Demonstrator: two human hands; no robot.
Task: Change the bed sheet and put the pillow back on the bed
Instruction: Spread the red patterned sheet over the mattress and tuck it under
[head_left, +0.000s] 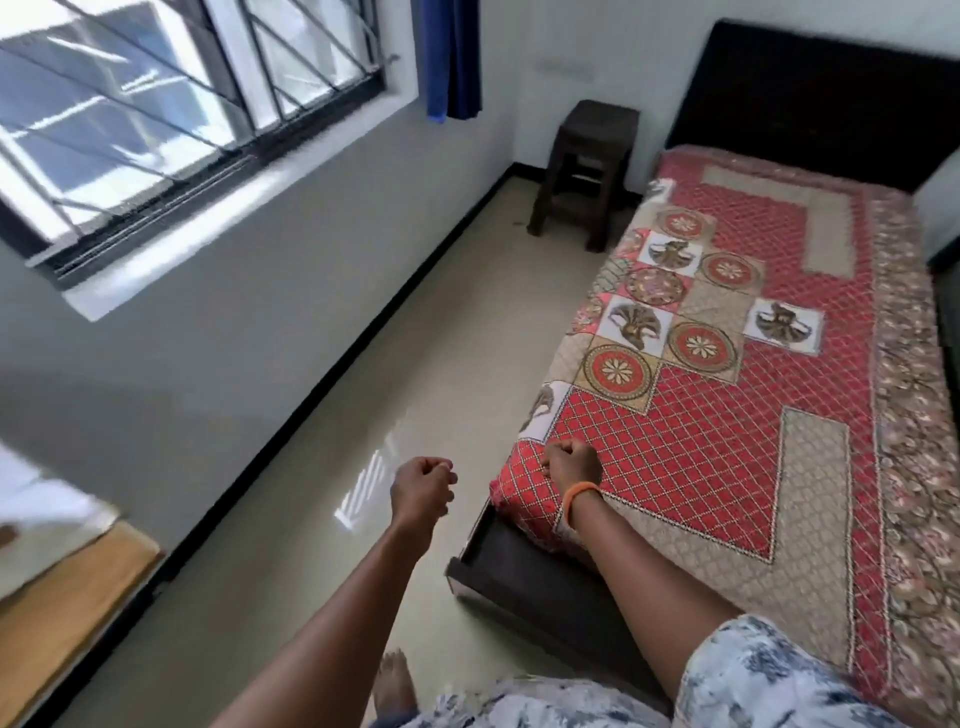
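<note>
A red and beige patterned bed sheet (727, 415) lies flat over the bed, which has a dark frame (519, 571) and a dark headboard (810, 98). My right hand (571, 465), an orange band on its wrist, is curled into a fist over the sheet's near left corner; no fabric is lifted in it. My left hand (421, 488) hangs above the floor to the left of the bed, fingers curled, holding nothing. No pillow is in view.
A dark wooden stool (587, 171) stands on the floor beside the head of the bed. A barred window (182, 104) and a blue curtain (452, 57) are on the left wall. The glossy floor (363, 415) runs between wall and bed. My bare foot (395, 680) shows below.
</note>
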